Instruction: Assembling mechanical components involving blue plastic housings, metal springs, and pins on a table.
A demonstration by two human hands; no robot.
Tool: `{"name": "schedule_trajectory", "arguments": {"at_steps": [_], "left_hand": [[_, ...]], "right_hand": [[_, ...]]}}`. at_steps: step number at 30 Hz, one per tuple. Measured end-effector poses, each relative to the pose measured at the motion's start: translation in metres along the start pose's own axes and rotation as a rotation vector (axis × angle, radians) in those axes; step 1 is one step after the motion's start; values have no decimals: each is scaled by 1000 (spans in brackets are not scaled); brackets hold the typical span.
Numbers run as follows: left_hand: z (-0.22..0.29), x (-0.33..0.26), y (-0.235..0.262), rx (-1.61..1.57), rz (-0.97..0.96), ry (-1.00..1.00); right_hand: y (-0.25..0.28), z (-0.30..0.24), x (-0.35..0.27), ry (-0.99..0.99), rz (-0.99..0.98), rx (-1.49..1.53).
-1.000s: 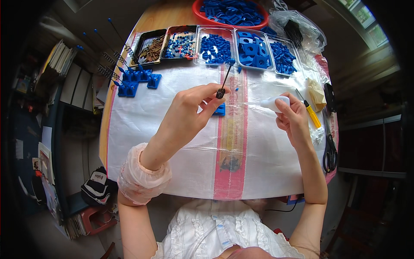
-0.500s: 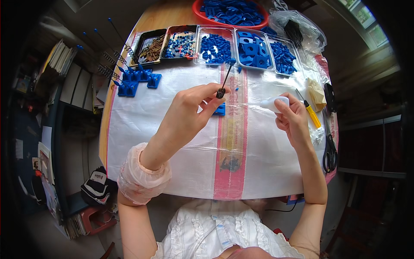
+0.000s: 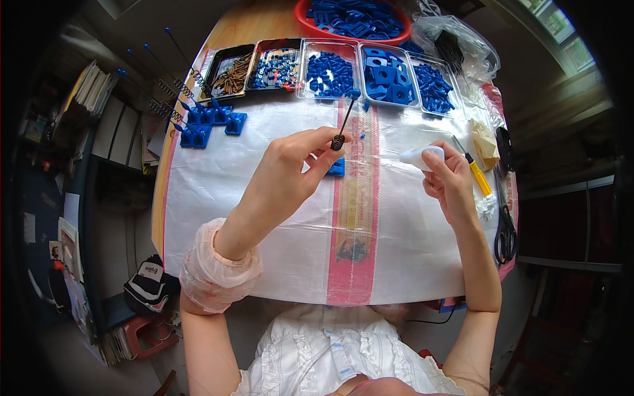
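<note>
Between thumb and forefinger, my left hand [image 3: 297,162] pinches a black coil spring [image 3: 338,142]. A thin dark rod rises from the coil, tilted slightly right, with a blue tip [image 3: 355,94] on its end. Just under those fingers a blue plastic piece [image 3: 337,167] lies on the cloth, partly covered by the hand. To the right, my right hand [image 3: 450,178] is closed around a small white squeeze bottle [image 3: 422,157], its narrow end pointing left toward the spring but apart from it.
Trays of brass screws [image 3: 232,74], small nuts [image 3: 277,69] and blue parts [image 3: 389,76] line the back, before a red basin [image 3: 353,38]. Blue bases with springy rods [image 3: 214,117] stand left. A yellow-handled screwdriver [image 3: 480,177] and black scissors [image 3: 506,234] lie right.
The white bottle has tilted slightly, and its narrow end has drawn a little away from the spring. A fine strand seen earlier between them no longer shows clearly. My left hand stays put.
</note>
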State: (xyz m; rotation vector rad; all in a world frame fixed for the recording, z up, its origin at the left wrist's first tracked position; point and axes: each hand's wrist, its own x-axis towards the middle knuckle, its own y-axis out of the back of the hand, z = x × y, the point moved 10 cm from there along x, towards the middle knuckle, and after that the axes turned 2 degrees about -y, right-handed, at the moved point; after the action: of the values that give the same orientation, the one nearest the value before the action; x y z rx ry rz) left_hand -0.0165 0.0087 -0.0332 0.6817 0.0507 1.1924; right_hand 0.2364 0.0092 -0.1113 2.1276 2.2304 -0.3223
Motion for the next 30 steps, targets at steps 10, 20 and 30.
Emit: {"name": "schedule_trajectory", "arguments": {"at_steps": [10, 20, 30], "left_hand": [[0, 0, 0, 0, 6, -7], [-13, -2, 0, -4, 33, 20], [-6, -2, 3, 89, 41, -12]], "right_hand": [[0, -1, 0, -7, 0, 15], [11, -2, -19, 80, -54, 59], [-17, -13, -55, 422, -57, -224]]}}
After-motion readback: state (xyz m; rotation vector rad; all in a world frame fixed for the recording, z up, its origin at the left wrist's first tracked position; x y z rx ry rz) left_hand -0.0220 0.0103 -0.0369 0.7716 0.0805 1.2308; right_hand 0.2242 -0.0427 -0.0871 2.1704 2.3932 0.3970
